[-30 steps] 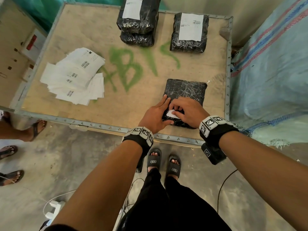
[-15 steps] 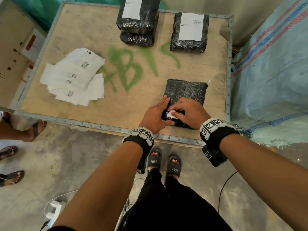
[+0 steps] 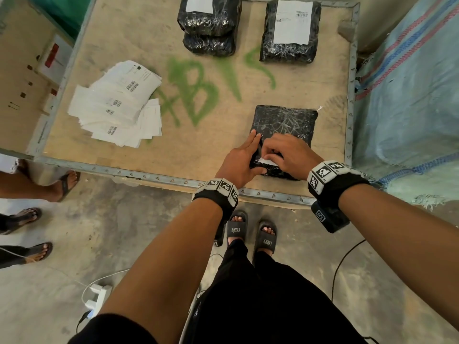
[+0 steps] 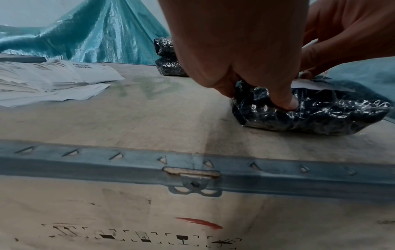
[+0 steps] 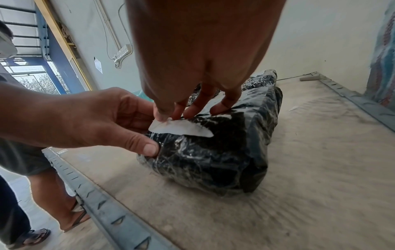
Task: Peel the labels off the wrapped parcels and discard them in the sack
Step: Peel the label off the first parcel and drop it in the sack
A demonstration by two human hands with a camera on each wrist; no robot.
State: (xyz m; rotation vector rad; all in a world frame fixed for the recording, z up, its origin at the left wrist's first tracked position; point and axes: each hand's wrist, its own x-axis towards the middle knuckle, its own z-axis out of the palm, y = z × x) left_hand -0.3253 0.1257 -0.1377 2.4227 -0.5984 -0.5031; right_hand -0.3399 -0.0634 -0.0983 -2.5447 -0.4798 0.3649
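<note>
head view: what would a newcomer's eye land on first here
Both hands meet on the black parcel at the near right of the crate top: the left hand holds it, the right hand pinches a partly lifted white label. Green sprayed letters cross the middle, with a heap of loose labels to their left.

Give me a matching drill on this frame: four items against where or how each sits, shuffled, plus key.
1. label pile
2. label scrap
3. stacked parcels
4. left hand

A. pinched by right hand, partly lifted off near parcel
B. far edge of crate top, one atop the other
C. thumb pressed into near parcel
D. loose on crate top, left part

Pairs: 1-D, 2-A, 3-B, 4-C
</note>
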